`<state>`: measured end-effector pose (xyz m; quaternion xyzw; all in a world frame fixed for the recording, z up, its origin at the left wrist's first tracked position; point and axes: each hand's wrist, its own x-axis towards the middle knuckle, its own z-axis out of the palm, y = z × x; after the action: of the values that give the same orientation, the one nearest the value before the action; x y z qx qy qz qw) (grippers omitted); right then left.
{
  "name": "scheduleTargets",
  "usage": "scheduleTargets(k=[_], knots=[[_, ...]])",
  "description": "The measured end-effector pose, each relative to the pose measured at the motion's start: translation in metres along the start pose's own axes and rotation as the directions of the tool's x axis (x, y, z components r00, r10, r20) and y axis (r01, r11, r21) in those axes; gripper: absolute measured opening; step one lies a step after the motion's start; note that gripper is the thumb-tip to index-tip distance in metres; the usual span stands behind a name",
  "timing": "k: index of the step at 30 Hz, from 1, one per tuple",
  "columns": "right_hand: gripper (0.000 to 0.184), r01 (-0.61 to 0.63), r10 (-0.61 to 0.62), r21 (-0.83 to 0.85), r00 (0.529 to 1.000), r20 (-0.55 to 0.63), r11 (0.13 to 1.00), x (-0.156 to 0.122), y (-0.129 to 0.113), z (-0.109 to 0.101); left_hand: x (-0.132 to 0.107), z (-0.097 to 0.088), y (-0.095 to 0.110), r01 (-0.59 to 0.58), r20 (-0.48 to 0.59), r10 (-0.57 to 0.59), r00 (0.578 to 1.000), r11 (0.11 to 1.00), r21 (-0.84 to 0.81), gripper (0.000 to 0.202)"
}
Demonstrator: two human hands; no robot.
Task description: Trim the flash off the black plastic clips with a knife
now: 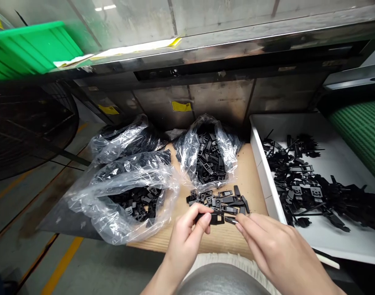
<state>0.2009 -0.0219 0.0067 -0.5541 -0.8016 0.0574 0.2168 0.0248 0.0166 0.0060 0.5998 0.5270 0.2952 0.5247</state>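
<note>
My left hand (189, 229) pinches a black plastic part (217, 218) with a square opening between thumb and fingers. Close by on the right, my right hand (269, 241) is closed on a thin blade (230, 220), its tip pointing at the part's end. Whether the tip touches the part I cannot tell, and my fingers hide the rest of the tool. Just beyond both hands, a loose pile of black plastic parts (227, 200) lies on the brown cardboard surface (251, 172).
An open clear bag (230, 162) of black parts stands behind the pile. Another open bag (104, 221) sits left, with a third bag (126, 139) behind it. At right is a white tray (269, 192) of black molded pieces, beside a green conveyor belt (362, 135). A green bin (37, 49) stands upper left.
</note>
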Motion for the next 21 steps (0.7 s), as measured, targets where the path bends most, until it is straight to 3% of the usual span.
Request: scheduleTargets(k=[5,11,14,18,21], knots=[[0.024,0.041,-0.042,0.108,0.999,0.012,0.993,-0.004,0.004,-0.005,0.0,-0.004,-0.003,0.049,0.057,-0.038,0.998,0.977,-0.207,0.014],[0.023,0.037,-0.049,0.116,0.994,0.097,0.993,-0.007,0.0,-0.001,-0.001,-0.003,-0.005,0.04,0.057,-0.029,0.998,0.978,-0.203,0.014],[0.023,-0.015,-0.006,0.242,0.996,0.085,0.97,-0.008,0.003,-0.006,-0.001,-0.004,-0.005,0.033,0.06,-0.021,0.998,0.977,-0.212,0.011],[0.017,-0.279,0.219,0.53,0.96,0.174,0.801,-0.006,0.005,-0.006,-0.002,-0.004,-0.007,0.074,0.151,-0.022,0.988,0.936,-0.344,0.011],[0.009,-0.348,0.289,0.618,0.937,0.199,0.705,-0.004,-0.003,0.006,0.0,0.001,-0.009,0.097,0.196,-0.015,0.981,0.904,-0.416,0.011]])
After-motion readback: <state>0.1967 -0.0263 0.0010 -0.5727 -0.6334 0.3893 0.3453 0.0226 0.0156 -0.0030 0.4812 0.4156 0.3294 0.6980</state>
